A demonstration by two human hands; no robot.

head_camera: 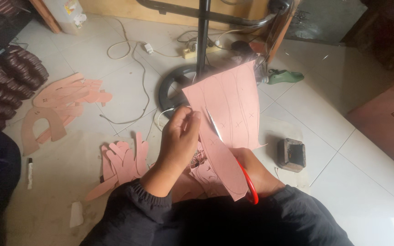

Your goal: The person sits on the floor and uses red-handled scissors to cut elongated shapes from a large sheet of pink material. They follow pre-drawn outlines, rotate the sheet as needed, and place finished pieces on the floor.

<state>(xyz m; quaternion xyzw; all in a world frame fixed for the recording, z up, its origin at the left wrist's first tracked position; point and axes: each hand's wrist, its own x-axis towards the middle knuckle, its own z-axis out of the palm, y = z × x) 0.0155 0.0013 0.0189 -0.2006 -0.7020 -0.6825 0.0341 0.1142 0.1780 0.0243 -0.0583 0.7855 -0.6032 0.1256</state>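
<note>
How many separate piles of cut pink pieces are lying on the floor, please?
2 clear ones: one pile at the left by the dark stacks, another pile just beside the left hand. More pieces may be hidden under the hands and sheet.

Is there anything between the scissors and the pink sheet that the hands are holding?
Nothing visible. The scissors in the right hand already meet the pink sheet, which the left hand grips at its edge.

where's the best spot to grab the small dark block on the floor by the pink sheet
Grip the dark block across its two long side walls, coming straight down from above. It sits flat and alone on the floor, squarish with a hollow top, its sides free; the right hand is nearest.
</note>
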